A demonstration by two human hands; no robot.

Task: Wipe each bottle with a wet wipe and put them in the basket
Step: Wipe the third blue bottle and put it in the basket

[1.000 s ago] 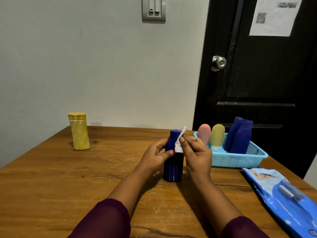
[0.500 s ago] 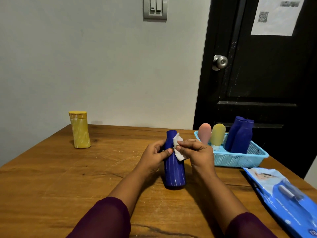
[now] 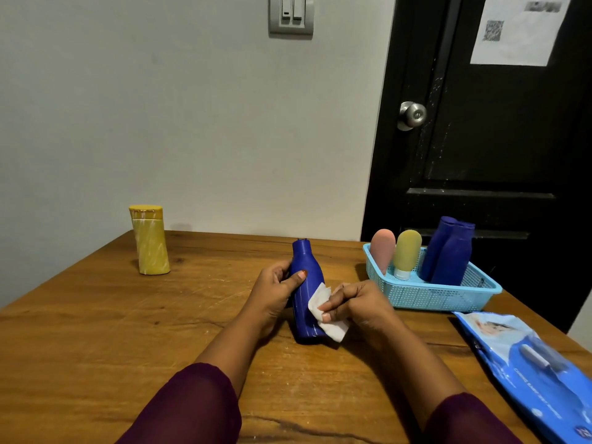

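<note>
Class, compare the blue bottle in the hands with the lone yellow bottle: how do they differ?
The blue bottle is dark blue; the yellow bottle is yellow. The blue bottle tilts, gripped by the left hand while the right hand presses a wet wipe on it; the yellow bottle stands upright, untouched. Both are outside the basket.

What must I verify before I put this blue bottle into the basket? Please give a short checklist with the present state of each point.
1. Left hand grips the blue bottle: ok.
2. Right hand pinches the wet wipe against the bottle's lower side: ok.
3. Bottle wiped all round: cannot tell; its far side is hidden.
4. Room in the basket: cannot tell; four bottles stand inside and the near wall hides the floor.
5. Way to the basket over the table: ok.
6. Every bottle done: not ok; the yellow bottle stands outside, far left.
</note>
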